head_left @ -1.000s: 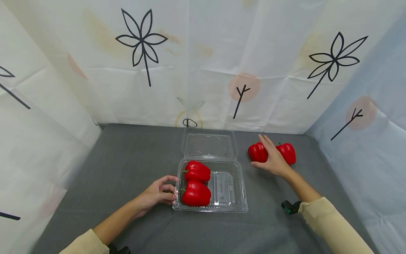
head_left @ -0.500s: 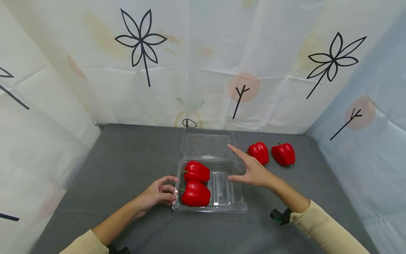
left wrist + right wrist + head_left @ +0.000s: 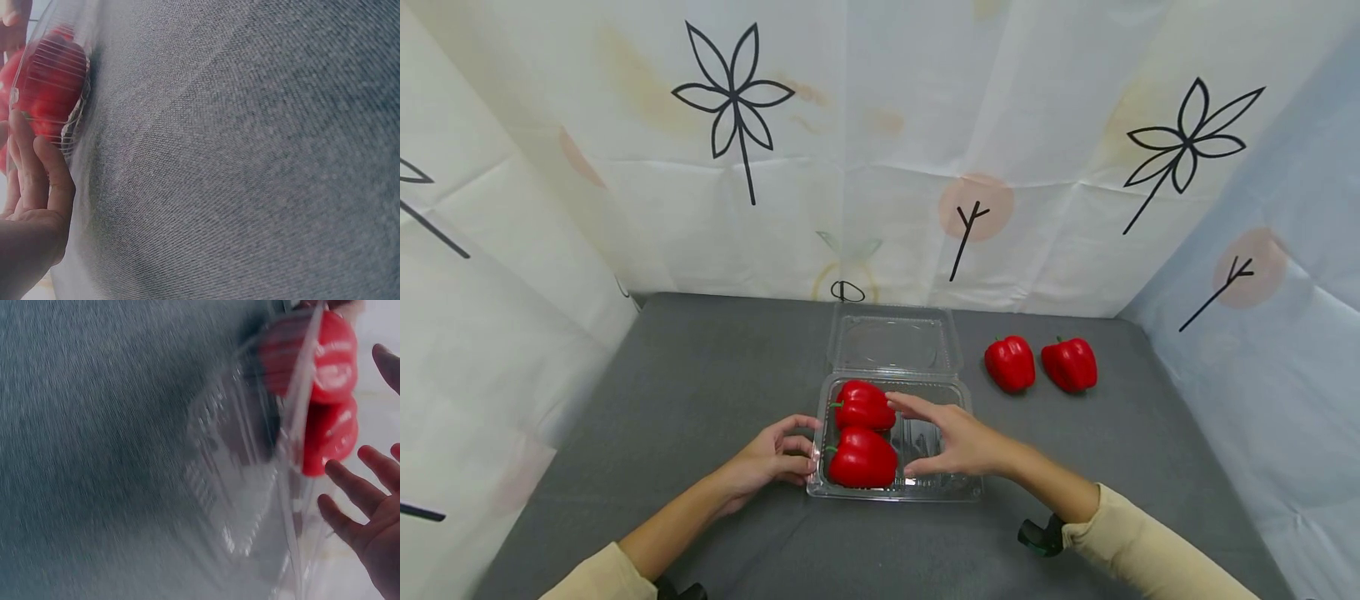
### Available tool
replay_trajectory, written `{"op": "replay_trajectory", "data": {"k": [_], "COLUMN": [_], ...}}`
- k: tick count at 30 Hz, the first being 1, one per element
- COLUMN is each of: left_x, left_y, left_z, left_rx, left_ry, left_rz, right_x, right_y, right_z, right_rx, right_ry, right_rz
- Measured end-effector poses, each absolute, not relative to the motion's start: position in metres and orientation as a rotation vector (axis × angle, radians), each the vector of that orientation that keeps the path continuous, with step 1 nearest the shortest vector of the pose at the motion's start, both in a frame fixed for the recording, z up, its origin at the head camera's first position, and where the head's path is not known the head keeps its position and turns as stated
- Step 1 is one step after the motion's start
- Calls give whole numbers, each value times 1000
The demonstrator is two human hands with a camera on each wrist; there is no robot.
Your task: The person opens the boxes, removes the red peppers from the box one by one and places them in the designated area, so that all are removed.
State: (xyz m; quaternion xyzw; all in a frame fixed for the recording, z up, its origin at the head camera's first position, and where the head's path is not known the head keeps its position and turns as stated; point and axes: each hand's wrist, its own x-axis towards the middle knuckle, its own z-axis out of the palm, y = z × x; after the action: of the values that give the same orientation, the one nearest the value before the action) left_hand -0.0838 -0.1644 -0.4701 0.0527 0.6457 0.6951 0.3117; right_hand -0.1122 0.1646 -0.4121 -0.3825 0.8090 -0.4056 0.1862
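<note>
Two red peppers, the rear one (image 3: 863, 406) and the front one (image 3: 862, 458), lie in the left half of a clear hinged plastic box (image 3: 958, 487), stems to the left. At the box's left edge, the left hand (image 3: 767, 462) rests with fingers on the rim; the left wrist view shows its fingers (image 3: 34, 162) against the clear side wall. Above the box's right half hovers the right hand (image 3: 962, 437), thumb and fingers spread and holding nothing, fingertips close to the peppers. In the right wrist view the right hand (image 3: 375, 506) has its fingers apart beside the box.
Two more red peppers (image 3: 1010, 364) (image 3: 1069, 365) sit side by side on the grey table (image 3: 722, 367), right of the raised clear lid (image 3: 895, 340). Patterned white cloth (image 3: 880, 167) hangs behind and at both sides.
The right hand has moved from the two peppers at the back right, leftward and toward the front, to over the box. The left hand, box and peppers have stayed in place.
</note>
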Motion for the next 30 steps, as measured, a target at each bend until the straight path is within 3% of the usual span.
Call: {"op": "replay_trajectory", "data": {"k": [30], "left_x": [-84], "left_y": [-164], "left_z": [-469], "left_rx": [103], "left_ry": [1689], "left_rz": [1819], "right_x": [-107], "right_y": [119], "right_z": [-417], "right_rx": [-1064], "right_ry": [2418], "right_rz": [-780]}}
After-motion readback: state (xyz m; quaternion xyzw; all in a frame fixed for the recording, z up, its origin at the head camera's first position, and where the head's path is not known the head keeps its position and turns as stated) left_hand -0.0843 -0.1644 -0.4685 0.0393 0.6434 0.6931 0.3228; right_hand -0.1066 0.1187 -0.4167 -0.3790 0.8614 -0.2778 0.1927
